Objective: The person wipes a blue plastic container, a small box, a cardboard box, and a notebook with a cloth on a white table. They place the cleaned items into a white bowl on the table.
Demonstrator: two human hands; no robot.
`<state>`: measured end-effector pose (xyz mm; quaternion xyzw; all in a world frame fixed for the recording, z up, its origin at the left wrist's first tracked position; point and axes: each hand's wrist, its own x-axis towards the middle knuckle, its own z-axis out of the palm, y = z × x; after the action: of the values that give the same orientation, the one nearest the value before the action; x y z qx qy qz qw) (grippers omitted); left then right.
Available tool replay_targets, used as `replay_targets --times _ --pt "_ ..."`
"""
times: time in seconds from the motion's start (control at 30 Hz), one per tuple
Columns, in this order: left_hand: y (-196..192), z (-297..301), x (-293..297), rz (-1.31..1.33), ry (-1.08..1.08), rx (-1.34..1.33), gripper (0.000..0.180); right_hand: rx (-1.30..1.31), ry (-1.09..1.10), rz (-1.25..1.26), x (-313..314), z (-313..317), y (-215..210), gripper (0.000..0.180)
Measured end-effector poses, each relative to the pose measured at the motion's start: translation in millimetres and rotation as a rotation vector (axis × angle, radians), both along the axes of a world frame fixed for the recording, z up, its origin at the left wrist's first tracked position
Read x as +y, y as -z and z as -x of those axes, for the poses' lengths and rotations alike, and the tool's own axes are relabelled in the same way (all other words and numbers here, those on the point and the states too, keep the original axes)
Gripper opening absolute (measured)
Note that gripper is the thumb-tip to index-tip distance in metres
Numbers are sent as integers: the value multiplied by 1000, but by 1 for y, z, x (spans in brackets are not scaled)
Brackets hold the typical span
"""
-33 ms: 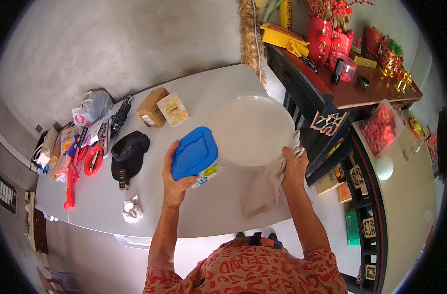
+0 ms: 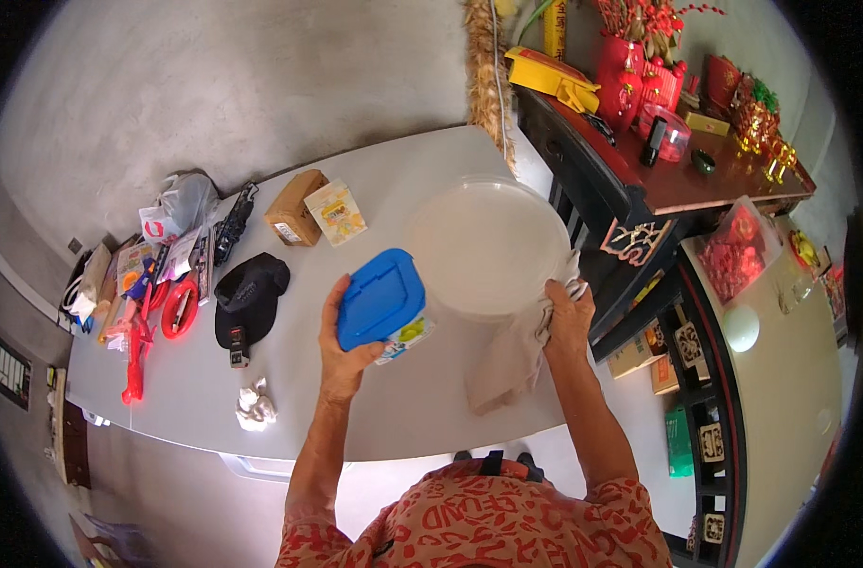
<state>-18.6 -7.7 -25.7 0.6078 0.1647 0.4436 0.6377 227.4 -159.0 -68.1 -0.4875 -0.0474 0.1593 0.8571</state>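
Mid-frame, our left fingers (image 2: 333, 308) grip the already lidded tub (image 2: 382, 298); centre-right, our right fingers (image 2: 556, 292) clutch the cloth (image 2: 509, 372); neither is released yet.

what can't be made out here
All in the head view:
Inside of the tub: hidden by its blue lid.
Gripped part of the cloth: hidden by the right hand.
Inside of the cardboard box: hidden by its walls.
Tops of red sprigs: cut off by upper edge.

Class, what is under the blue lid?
Under the blue lid, part of a pale container with green print shows, held in the left hand; the lid covers whatever is inside.
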Motion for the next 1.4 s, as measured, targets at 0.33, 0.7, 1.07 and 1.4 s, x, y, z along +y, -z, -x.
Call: replay_targets --times 0.33,0.7,1.07,1.4 --pt "56 -25 -1 -56 -123 492 120 -53 48 16 126 -82 0 25" --pt "54 -35 7 17 -15 353 121 -121 207 425 267 -179 5 41" --pt "57 -41 13 -18 -17 351 124 -116 -331 220 187 -128 -64 58" --pt "53 -44 4 -207 6 361 115 -1710 -521 482 95 70 -43 38"
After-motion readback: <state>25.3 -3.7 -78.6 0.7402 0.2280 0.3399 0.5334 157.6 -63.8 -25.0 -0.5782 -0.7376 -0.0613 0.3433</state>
